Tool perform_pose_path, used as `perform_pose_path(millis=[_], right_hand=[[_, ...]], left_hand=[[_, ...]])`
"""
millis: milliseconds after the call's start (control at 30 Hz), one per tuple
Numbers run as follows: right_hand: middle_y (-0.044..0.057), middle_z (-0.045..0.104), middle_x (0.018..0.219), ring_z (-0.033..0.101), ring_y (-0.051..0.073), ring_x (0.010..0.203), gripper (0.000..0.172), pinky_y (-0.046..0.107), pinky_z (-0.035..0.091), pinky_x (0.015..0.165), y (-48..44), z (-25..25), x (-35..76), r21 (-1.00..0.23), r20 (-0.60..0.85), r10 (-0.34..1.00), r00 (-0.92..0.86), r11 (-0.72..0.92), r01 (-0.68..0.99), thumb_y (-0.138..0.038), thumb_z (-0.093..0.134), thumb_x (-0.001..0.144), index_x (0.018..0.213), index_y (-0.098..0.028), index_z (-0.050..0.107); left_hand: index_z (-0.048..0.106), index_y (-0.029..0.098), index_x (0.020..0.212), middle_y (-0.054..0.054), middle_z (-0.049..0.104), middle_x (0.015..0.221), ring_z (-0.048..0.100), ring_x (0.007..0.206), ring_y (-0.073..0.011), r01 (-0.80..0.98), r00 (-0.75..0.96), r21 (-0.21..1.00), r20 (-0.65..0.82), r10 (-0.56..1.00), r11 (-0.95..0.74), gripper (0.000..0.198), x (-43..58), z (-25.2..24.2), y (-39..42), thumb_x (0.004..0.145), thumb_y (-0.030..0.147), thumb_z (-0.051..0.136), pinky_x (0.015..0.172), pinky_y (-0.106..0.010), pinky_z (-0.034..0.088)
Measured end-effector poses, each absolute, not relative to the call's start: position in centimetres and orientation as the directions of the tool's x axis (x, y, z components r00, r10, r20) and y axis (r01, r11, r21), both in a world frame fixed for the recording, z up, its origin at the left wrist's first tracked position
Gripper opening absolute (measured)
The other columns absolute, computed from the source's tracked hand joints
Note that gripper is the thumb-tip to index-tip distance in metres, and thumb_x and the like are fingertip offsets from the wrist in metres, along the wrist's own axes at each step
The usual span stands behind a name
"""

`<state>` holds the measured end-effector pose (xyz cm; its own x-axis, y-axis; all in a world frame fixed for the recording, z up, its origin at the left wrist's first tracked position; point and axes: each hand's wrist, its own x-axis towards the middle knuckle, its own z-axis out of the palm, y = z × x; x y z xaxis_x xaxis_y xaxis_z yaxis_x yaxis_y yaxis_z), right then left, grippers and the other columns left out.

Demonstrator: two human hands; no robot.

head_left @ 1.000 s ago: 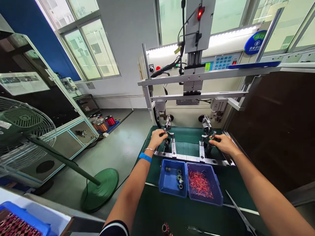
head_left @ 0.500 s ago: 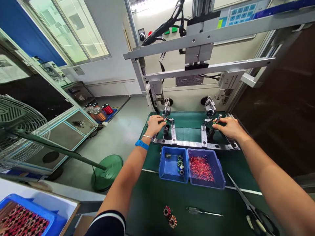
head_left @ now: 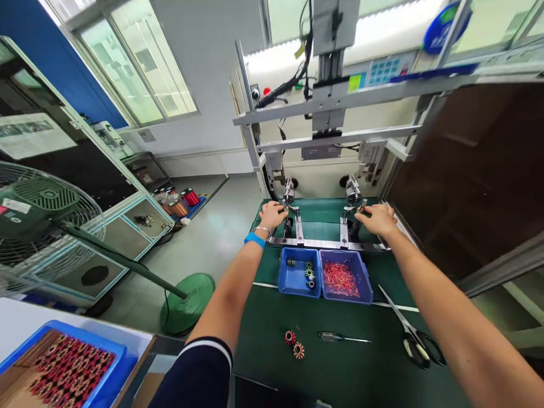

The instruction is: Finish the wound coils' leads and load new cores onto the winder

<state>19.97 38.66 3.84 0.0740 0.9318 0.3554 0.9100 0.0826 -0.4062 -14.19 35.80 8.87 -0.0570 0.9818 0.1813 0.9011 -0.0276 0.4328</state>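
Observation:
Both my arms reach forward over a green mat (head_left: pixel 340 362) to a winding machine (head_left: pixel 323 153). My left hand (head_left: pixel 272 216) is closed around a small part at the left metal holder (head_left: pixel 294 222). My right hand (head_left: pixel 377 219) is closed on the lever of the right metal holder (head_left: pixel 349 224); what lies under its fingers is hidden. Just in front of my hands stand two blue bins: the left bin (head_left: pixel 297 271) holds a few small stator cores, the right bin (head_left: pixel 345 277) holds red wire scraps.
Two wound coils (head_left: pixel 294 344), a screwdriver (head_left: pixel 343 338) and scissors (head_left: pixel 410 335) lie on the mat nearer to me. A green floor fan (head_left: pixel 46 221) stands at left. A blue tray of coils (head_left: pixel 63 365) sits bottom left. Copper wire spools (head_left: pixel 181 203) rest on the floor.
The view has pulled back and tilted, showing more of the mat, scissors and tray. Both hands stay at the two holders with little movement.

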Motion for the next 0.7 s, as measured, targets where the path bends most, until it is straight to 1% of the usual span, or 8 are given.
perform_pose_path(millis=[67, 133, 233, 267, 333, 467, 600, 700], right_hand=[[0.018, 0.051, 0.135, 0.041, 0.039, 0.127, 0.035, 0.059, 0.038, 0.098, 35.4, 4.4, 18.3, -0.43, 0.382, 0.917, 0.116, 0.065, 0.9, -0.037, 0.061, 0.089, 0.115, -0.014, 0.066], [0.021, 0.049, 0.137, 0.036, 0.041, 0.13, 0.035, 0.061, 0.035, 0.098, 31.4, 4.2, 16.2, -0.429, 0.418, 0.906, 0.059, 0.14, 0.892, -0.034, 0.051, 0.093, 0.117, -0.013, 0.065], [0.009, 0.061, 0.125, 0.041, 0.032, 0.126, 0.02, 0.048, 0.034, 0.104, 25.4, 3.3, 12.6, -0.38, 0.386, 0.889, -0.248, 0.398, 0.835, -0.03, 0.057, 0.088, 0.098, -0.024, 0.073], [0.006, 0.062, 0.126, 0.041, 0.031, 0.127, 0.018, 0.046, 0.035, 0.103, 23.9, 3.1, 11.5, -0.369, 0.358, 0.871, -0.336, 0.463, 0.806, -0.026, 0.059, 0.085, 0.095, -0.027, 0.074], [0.004, 0.062, 0.128, 0.04, 0.03, 0.128, 0.023, 0.044, 0.037, 0.1, 22.2, 2.9, 9.7, -0.36, 0.298, 0.853, -0.429, 0.516, 0.777, -0.018, 0.057, 0.083, 0.093, -0.027, 0.075], [0.01, 0.064, 0.12, 0.044, 0.03, 0.122, 0.025, 0.044, 0.038, 0.095, 22.6, 3.8, 8.3, -0.33, 0.174, 0.871, -0.46, 0.491, 0.806, -0.009, 0.052, 0.085, 0.094, -0.019, 0.074], [0.006, 0.065, 0.106, 0.052, 0.026, 0.114, 0.009, 0.042, 0.041, 0.093, 23.6, 5.0, 7.2, -0.244, 0.025, 0.847, -0.531, 0.52, 0.818, -0.022, 0.062, 0.091, 0.093, -0.017, 0.069], [0.007, 0.065, 0.108, 0.055, 0.026, 0.113, 0.016, 0.046, 0.042, 0.097, 23.7, 5.2, 5.3, -0.158, -0.08, 0.811, -0.58, 0.564, 0.81, -0.032, 0.065, 0.092, 0.093, -0.016, 0.067]], left_hand=[[0.061, 0.019, 0.126, -0.014, 0.047, 0.145, 0.039, 0.136, -0.0352, 0.903, -0.067, 0.427, 0.226, 0.972, -0.037, 0.034, -13.4, 9.4, 33.0, 0.093, 0.028, 0.059, 0.107, -0.058, 0.036], [0.061, 0.022, 0.127, -0.013, 0.052, 0.141, 0.045, 0.133, -0.0317, 0.899, 0.003, 0.426, 0.232, 0.973, -0.104, 0.034, -12.8, 8.7, 29.7, 0.093, 0.024, 0.056, 0.106, -0.05, 0.04], [0.074, 0.026, 0.098, -0.003, 0.072, 0.101, 0.066, 0.098, -0.0223, 0.858, 0.24, 0.445, 0.093, 0.966, -0.257, 0.019, -11.4, 6.1, 24.7, 0.08, 0.021, 0.072, 0.089, -0.033, 0.051], [0.075, 0.025, 0.089, -0.001, 0.073, 0.089, 0.067, 0.089, -0.0213, 0.842, 0.304, 0.455, 0.041, 0.952, -0.289, 0.016, -10.9, 5.1, 23.3, 0.073, 0.021, 0.077, 0.084, -0.032, 0.052], [0.075, 0.024, 0.083, -0.002, 0.074, 0.082, 0.068, 0.085, -0.0238, 0.829, 0.357, 0.465, -0.015, 0.934, -0.309, 0.017, -9.7, 3.3, 21.4, 0.068, 0.022, 0.081, 0.083, -0.034, 0.052], [0.073, 0.022, 0.077, -0.009, 0.075, 0.085, 0.069, 0.087, -0.0295, 0.823, 0.339, 0.493, -0.025, 0.941, -0.283, 0.007, -8.4, 1.9, 20.3, 0.071, 0.02, 0.076, 0.082, -0.04, 0.053], [0.072, 0.024, 0.091, -0.005, 0.075, 0.089, 0.071, 0.084, -0.0222, 0.765, 0.279, 0.589, 0.06, 0.958, -0.26, 0.014, -10.3, 2.8, 21.2, 0.082, 0.017, 0.065, 0.078, -0.033, 0.055], [0.068, 0.022, 0.102, -0.004, 0.075, 0.09, 0.071, 0.08, -0.017, 0.728, 0.173, 0.648, 0.141, 0.975, -0.223, 0.019, -13.0, 4.5, 23.8, 0.089, 0.016, 0.056, 0.074, -0.028, 0.057]])
